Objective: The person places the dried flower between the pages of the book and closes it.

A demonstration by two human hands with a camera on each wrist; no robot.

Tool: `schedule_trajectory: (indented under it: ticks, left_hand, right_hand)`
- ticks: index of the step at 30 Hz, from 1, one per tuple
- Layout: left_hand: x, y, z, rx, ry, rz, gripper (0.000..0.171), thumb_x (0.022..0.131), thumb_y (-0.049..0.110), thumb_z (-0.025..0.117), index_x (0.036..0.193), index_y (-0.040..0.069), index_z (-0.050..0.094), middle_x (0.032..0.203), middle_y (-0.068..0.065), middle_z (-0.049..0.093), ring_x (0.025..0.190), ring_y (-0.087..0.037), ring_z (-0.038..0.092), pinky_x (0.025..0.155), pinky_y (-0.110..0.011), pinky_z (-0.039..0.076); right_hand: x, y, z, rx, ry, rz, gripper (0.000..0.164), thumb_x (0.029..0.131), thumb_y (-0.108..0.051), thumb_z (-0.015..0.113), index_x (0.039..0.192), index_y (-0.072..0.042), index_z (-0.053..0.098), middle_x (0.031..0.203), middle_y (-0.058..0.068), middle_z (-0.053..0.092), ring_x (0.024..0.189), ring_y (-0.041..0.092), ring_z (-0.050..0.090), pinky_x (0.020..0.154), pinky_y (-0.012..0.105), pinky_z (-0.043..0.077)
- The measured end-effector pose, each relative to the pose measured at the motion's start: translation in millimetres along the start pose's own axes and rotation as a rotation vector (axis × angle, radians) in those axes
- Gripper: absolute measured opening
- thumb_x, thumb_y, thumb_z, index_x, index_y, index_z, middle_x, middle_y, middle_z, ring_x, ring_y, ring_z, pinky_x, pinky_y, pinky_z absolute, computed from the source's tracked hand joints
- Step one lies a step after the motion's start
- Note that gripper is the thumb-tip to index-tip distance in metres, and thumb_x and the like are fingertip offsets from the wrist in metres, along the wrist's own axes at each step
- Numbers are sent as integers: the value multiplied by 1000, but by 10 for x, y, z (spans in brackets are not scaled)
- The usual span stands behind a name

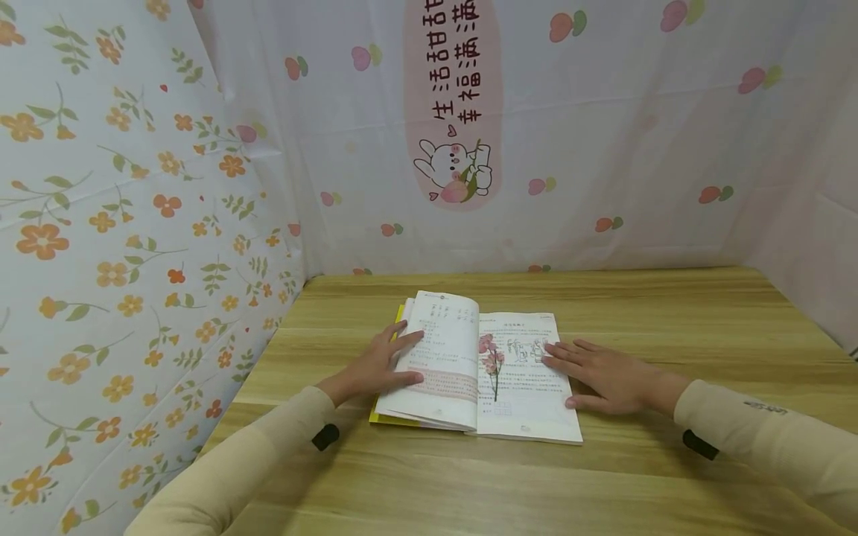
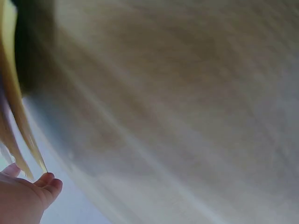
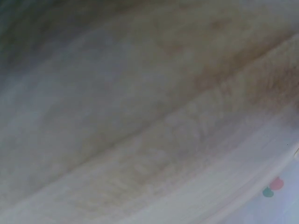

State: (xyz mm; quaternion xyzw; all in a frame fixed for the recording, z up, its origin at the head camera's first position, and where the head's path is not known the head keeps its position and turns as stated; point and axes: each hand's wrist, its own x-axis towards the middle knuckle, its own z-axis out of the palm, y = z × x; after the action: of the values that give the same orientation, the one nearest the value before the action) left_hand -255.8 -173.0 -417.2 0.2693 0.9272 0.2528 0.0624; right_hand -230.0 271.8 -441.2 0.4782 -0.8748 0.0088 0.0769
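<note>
An open book with a yellow cover edge lies on the table in the head view. A sprig of pink flowers with a thin dark stem rests on its right page, near the spine. My left hand holds the book's left side, thumb and index finger over the page. In the left wrist view, that hand has page and cover edges between thumb and fingers. Flat at the right page's outer edge lies my right hand, its fingertips on the paper. The right wrist view shows no hand.
The wooden table extends around the book. Behind it hangs a pale curtain with a rabbit print and lettering. A flower-patterned cloth hangs along the left side.
</note>
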Motion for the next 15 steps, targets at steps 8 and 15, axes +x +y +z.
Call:
schedule_trajectory:
  ticks: [8, 15]
  left_hand:
    - [-3, 163, -200, -29, 62, 78, 82, 84, 47, 73, 152, 21, 36, 160, -14, 12, 143, -41, 12, 102, -67, 24]
    - [41, 392, -390, 18, 83, 170, 77, 84, 39, 74, 150, 16, 40, 158, -16, 16, 141, -40, 17, 102, -64, 26]
  right_hand:
    - [-2, -21, -34, -4, 14, -3, 70, 97, -52, 50, 149, -5, 39, 152, 16, 36, 136, 36, 36, 113, 24, 1]
    - [-4, -20, -40, -10, 4, -4, 70, 98, -52, 49, 149, -5, 38, 152, 16, 35, 136, 35, 36, 113, 23, 0]
